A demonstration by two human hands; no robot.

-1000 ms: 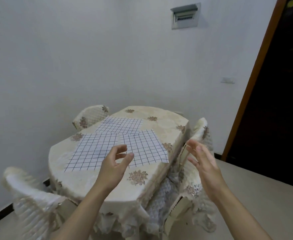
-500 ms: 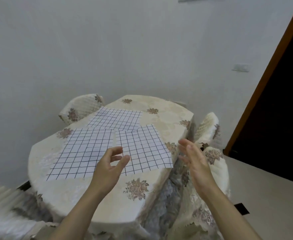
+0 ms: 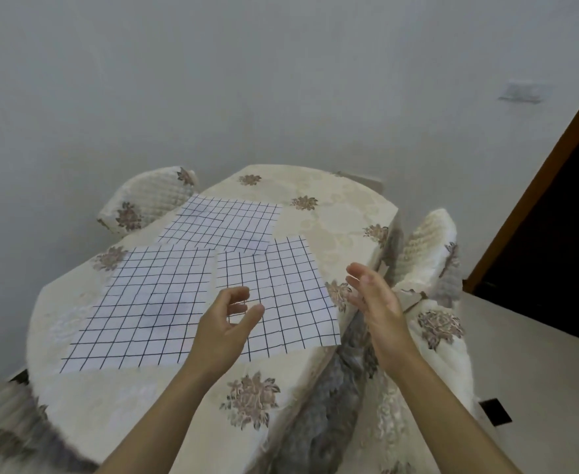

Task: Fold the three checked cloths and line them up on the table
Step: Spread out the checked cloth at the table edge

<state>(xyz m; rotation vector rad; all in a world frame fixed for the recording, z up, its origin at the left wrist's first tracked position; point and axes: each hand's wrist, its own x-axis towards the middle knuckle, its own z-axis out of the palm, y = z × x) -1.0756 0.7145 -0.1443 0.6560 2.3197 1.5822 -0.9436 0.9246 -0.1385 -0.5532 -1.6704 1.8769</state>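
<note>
Table (image 3: 336, 217) has all 3 checked cloths flat, unfolded: far cloth (image 3: 223, 227), near-left cloth (image 3: 137, 309), near-right cloth (image 3: 281, 278). Far cloth's corner overlaps near-right cloth. Your left hand (image 3: 224, 331) hovers over near-right cloth's near-left part, fingers loosely curled, thumb apart, nothing in it; contact w/ fabric: can't tell. Your right hand (image 3: 378, 302) is past the table's right edge, just beside that cloth, fingers straight, palm facing left, empty.
</note>
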